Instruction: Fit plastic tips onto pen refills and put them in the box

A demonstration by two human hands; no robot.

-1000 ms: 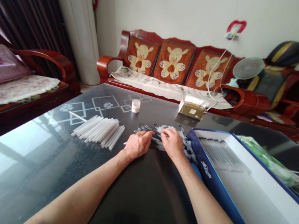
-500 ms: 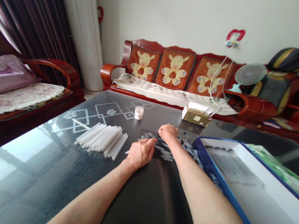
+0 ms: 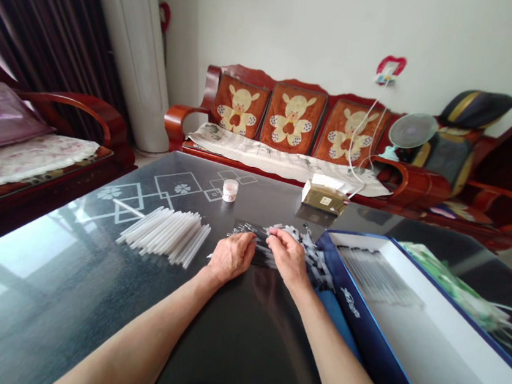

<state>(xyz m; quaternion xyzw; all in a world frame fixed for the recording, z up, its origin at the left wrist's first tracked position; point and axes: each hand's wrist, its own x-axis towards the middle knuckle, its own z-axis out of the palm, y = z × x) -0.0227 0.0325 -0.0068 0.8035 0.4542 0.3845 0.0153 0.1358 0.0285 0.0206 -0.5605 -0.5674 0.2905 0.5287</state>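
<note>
My left hand (image 3: 231, 255) is closed over the table, and a thin pale tip, seemingly of a pen, pokes out on its left side. Close by on the right, the thumb and fingers of my right hand (image 3: 286, 254) are pinched together; what they hold, if anything, is too small to name. Behind and between both hands lie thin dark pen refills (image 3: 248, 228). A heap of small black and whitish pen parts (image 3: 317, 257) sits just right of my right hand. To the left of my left hand is a pile of white pen barrels (image 3: 165, 234).
A blue-rimmed box (image 3: 354, 302) stands on the right, with a row of pens (image 3: 378, 274) inside. A small round tub (image 3: 230, 191) and a tissue box (image 3: 324, 197) are farther back on the dark table (image 3: 87, 296). Green packaging (image 3: 451, 282) lies beyond the box.
My right hand has drawn back from the refills toward me, its fingers now pinched near my left hand. My left hand stays closed. The whole view has shifted slightly.
</note>
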